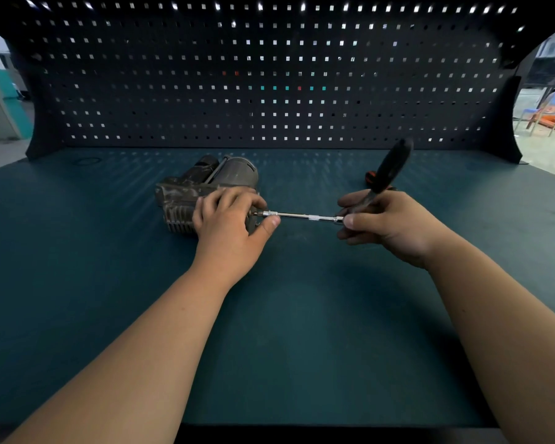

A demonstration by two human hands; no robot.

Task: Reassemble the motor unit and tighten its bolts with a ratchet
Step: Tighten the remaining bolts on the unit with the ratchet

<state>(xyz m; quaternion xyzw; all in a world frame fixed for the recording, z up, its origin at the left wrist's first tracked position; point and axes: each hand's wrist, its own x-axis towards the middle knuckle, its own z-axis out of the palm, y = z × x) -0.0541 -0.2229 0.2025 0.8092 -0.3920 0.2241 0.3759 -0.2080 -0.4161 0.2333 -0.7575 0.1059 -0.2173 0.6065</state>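
Observation:
The grey, grimy motor unit [202, 184] lies on the green bench mat, left of centre, its finned end facing me. My left hand [229, 224] lies over its right end, fingers curled on the housing and thumb under the tip of the ratchet's silver extension bar [302, 216]. That bar runs level from the motor's right face to my right hand [388, 224], which grips the ratchet head. The ratchet's black handle [393, 165] sticks up and away from that hand, blurred. The bolt itself is hidden by my left hand.
A dark pegboard [269, 78] walls off the back of the bench [302, 331]. A small orange and black object [370, 178] lies behind my right hand. A thin black ring [88, 160] lies at the far left of the mat.

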